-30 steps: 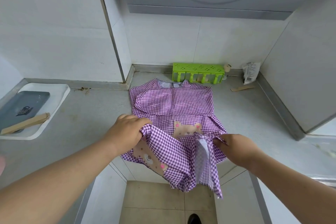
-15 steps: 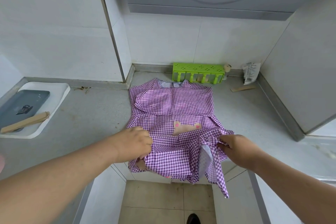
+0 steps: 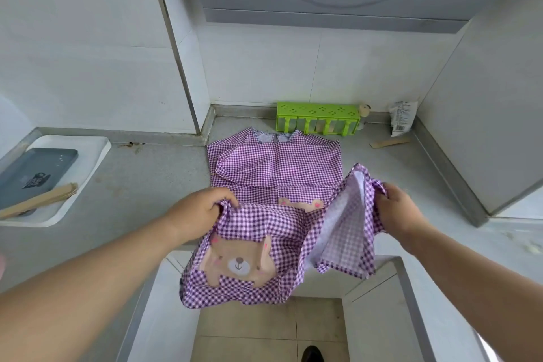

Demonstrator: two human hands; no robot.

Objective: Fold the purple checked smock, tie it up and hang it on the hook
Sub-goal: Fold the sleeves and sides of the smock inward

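smock: purple checked smock (image 3: 279, 167), centre of frame, collar end flat on the grey counter (image 3: 147, 185), hem end lifted and hanging off the front edge over the floor gap
bear patch: brown bear face (image 3: 239, 263) on the hanging part, lower centre
left hand: left hand (image 3: 199, 213), fingers curled, gripping a bunch of fabric at the smock's left lower edge
right hand: right hand (image 3: 396, 210), right of centre, fingers curled round the right edge, pale lining (image 3: 338, 223) turned outward
handling: looks light, thin, fully soft; sags and bunches between grips, no stiffness, not fragile, likely not slippery
where to hold: probably best at hem corners or side seams, pinched taut so the fold lands flat; mid-panel grips would just bunch it
step: judged to be the fold stage, lower half being brought up; tie and hang not done
hook: not in view
other: green rack (image 3: 317, 117) upper centre by wall; white tray (image 3: 88, 156) at left edge
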